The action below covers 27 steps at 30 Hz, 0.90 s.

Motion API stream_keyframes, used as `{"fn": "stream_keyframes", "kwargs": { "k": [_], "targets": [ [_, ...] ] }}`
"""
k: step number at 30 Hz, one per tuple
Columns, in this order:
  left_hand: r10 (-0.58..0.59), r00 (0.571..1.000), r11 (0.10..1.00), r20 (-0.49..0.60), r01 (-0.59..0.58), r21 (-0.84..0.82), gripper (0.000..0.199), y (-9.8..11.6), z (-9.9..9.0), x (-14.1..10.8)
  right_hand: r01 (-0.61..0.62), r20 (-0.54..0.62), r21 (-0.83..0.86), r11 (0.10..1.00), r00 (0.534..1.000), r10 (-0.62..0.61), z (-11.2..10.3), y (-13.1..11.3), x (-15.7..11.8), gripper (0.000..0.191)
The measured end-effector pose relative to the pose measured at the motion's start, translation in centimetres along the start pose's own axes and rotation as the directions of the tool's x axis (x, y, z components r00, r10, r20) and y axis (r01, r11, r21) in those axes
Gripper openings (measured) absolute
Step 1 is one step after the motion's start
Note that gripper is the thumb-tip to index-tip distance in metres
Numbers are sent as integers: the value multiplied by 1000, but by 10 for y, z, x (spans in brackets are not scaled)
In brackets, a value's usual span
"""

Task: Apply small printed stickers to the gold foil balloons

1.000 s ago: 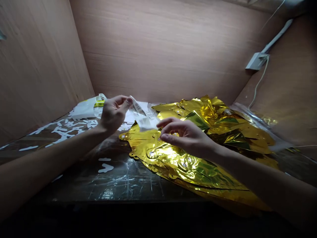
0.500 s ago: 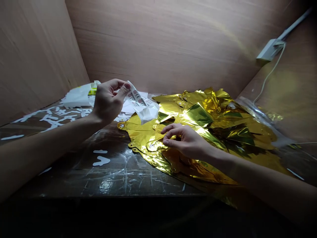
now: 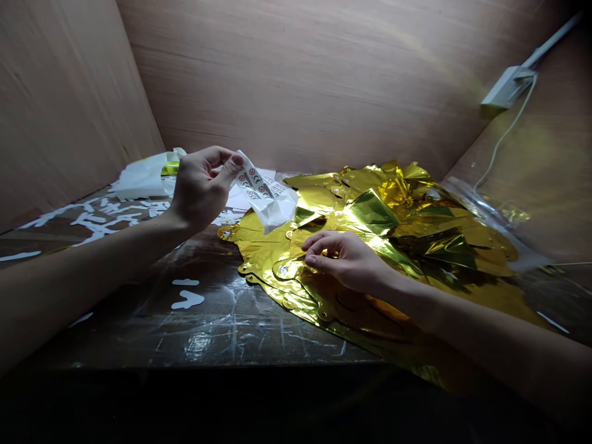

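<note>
My left hand (image 3: 201,188) holds a crumpled white plastic strip (image 3: 263,196), printed with small round warning symbols, between thumb and fingers. It hangs over the edge of a heap of shiny gold foil balloons (image 3: 370,234). My right hand (image 3: 340,259) rests on that foil, with curled fingers at a scalloped balloon edge. Whether those fingers pinch the foil, I cannot tell.
White foil cut-outs (image 3: 95,223) lie on the dark scratched table (image 3: 231,333) left of the heap. Behind them sits a white plastic bag (image 3: 145,177). Clear plastic film (image 3: 485,213) lies to the right. Wooden panels enclose the table, with a wall-mounted cable box (image 3: 506,87).
My right hand has come down from above the foil onto its surface. The white strip has opened out in my left hand, and the view has tilted slightly.
</note>
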<state>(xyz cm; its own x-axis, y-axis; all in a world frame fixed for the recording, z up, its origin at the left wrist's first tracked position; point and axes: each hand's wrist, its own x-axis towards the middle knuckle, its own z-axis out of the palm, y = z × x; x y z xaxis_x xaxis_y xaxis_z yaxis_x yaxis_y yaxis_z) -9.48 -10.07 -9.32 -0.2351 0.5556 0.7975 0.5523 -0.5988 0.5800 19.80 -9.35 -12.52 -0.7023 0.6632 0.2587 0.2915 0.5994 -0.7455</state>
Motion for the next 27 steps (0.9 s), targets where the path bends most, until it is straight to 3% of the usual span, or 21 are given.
{"fn": "stream_keyframes", "kwargs": {
  "k": [12,27],
  "targets": [
    [22,1000,1000,-18,-22,5,28,-2,1,0,7,0,-5,1000,1000,-7,1,0,-2,10],
    [30,1000,999,3,-30,16,28,0,1,0,-6,-34,-139,990,999,2,2,-2,1,8]
  ]
}}
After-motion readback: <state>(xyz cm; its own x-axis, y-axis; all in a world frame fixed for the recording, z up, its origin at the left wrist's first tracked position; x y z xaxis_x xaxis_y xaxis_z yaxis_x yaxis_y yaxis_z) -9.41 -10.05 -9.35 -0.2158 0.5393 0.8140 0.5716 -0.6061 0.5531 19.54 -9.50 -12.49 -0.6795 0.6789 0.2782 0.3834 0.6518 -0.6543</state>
